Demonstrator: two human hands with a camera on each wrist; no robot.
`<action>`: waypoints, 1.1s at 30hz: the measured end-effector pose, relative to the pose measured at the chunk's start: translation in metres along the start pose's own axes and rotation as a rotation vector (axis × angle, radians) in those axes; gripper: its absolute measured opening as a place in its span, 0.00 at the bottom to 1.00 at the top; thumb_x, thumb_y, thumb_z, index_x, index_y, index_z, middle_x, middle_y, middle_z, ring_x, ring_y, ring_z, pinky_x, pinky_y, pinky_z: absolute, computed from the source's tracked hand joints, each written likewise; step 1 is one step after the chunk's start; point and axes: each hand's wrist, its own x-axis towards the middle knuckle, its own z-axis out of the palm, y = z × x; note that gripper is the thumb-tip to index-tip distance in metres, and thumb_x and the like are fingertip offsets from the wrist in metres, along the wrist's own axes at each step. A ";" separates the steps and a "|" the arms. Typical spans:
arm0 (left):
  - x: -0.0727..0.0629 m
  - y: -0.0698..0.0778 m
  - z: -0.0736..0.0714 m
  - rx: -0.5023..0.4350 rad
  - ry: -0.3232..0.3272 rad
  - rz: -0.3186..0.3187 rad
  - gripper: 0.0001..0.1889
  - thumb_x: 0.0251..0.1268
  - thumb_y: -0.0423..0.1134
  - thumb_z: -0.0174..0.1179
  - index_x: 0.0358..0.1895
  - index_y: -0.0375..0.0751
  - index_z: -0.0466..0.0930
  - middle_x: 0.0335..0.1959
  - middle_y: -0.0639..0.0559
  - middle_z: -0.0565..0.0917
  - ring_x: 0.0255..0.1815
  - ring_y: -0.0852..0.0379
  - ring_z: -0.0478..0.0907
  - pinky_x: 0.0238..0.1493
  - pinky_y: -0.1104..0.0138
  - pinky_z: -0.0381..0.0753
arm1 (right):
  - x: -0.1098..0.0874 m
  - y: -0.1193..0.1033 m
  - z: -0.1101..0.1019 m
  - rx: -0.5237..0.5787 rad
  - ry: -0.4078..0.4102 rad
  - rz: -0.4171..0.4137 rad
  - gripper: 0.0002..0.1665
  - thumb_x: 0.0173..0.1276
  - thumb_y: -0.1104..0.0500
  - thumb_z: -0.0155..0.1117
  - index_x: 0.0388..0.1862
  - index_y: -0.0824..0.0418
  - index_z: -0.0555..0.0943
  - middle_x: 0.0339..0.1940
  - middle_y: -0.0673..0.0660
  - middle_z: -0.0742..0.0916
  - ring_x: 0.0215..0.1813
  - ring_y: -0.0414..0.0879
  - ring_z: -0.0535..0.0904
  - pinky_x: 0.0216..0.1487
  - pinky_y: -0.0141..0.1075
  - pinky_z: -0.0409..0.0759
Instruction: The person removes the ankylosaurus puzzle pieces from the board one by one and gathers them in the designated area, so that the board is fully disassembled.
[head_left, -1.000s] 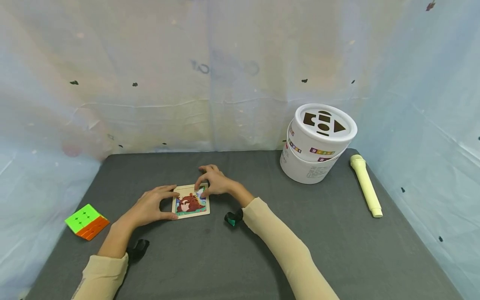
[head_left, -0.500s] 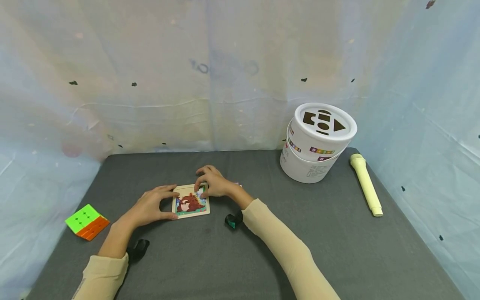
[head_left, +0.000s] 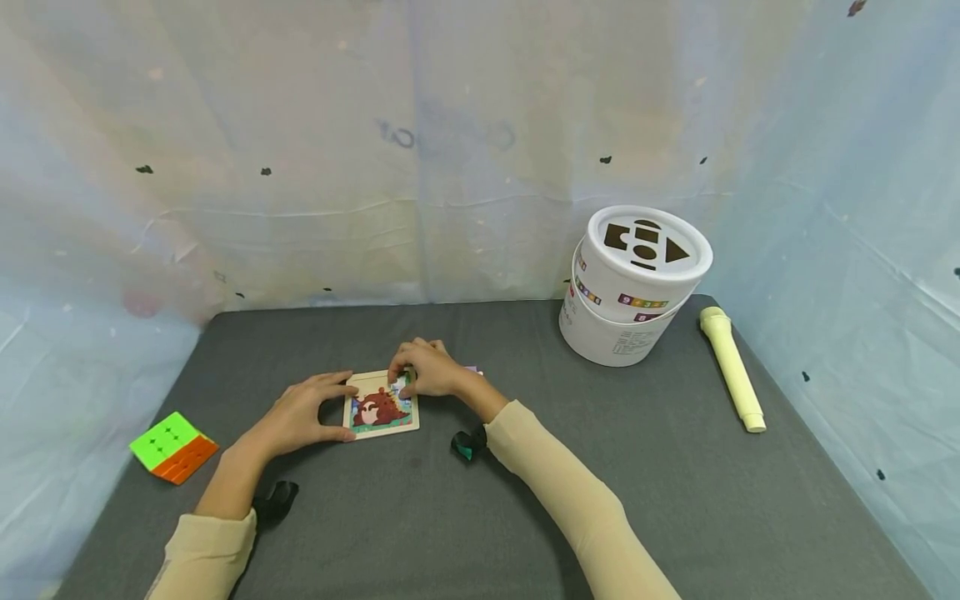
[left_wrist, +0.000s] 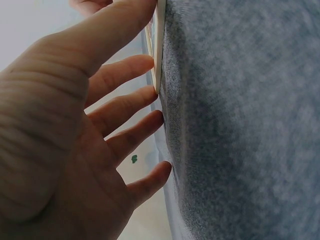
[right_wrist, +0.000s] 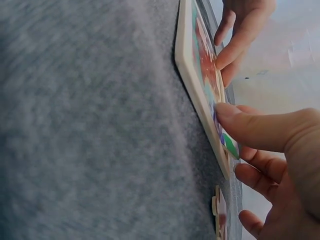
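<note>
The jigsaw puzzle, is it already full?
The jigsaw puzzle is not full: bare wood shows at its far left corner, and a loose piece lies beside it.

Right hand (head_left: 429,371) sits slightly nearer than a second ago; its outer fingers, then stretched toward far left, now fold in more. Right wrist (head_left: 480,393) lies slightly nearer too, so a small purple-edged piece (head_left: 472,368), fully hidden then, now shows just beyond it.
</note>
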 end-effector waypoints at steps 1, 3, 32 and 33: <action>0.000 0.000 0.000 -0.001 0.001 0.001 0.42 0.46 0.60 0.76 0.63 0.40 0.80 0.72 0.35 0.68 0.71 0.30 0.63 0.59 0.27 0.58 | 0.000 0.000 0.000 -0.003 0.001 0.001 0.12 0.61 0.54 0.76 0.44 0.49 0.85 0.46 0.44 0.81 0.51 0.40 0.69 0.63 0.46 0.56; -0.001 0.000 0.000 -0.002 0.004 0.005 0.42 0.46 0.61 0.76 0.63 0.39 0.80 0.72 0.35 0.68 0.71 0.30 0.63 0.59 0.27 0.58 | 0.000 -0.001 0.000 -0.001 0.006 -0.003 0.13 0.62 0.55 0.76 0.46 0.49 0.85 0.46 0.45 0.81 0.50 0.40 0.71 0.64 0.47 0.56; -0.002 0.001 -0.001 0.002 0.013 0.019 0.41 0.46 0.60 0.77 0.63 0.39 0.80 0.71 0.34 0.69 0.70 0.29 0.63 0.59 0.27 0.59 | -0.096 0.074 -0.061 0.363 0.119 0.021 0.13 0.66 0.74 0.65 0.49 0.73 0.84 0.44 0.63 0.86 0.41 0.49 0.80 0.43 0.36 0.79; -0.002 0.001 -0.001 0.000 0.016 0.024 0.41 0.46 0.60 0.77 0.63 0.39 0.80 0.71 0.34 0.69 0.70 0.29 0.64 0.59 0.28 0.59 | -0.101 0.078 -0.063 0.359 0.115 0.024 0.13 0.65 0.75 0.65 0.49 0.73 0.84 0.43 0.63 0.86 0.41 0.49 0.80 0.42 0.37 0.78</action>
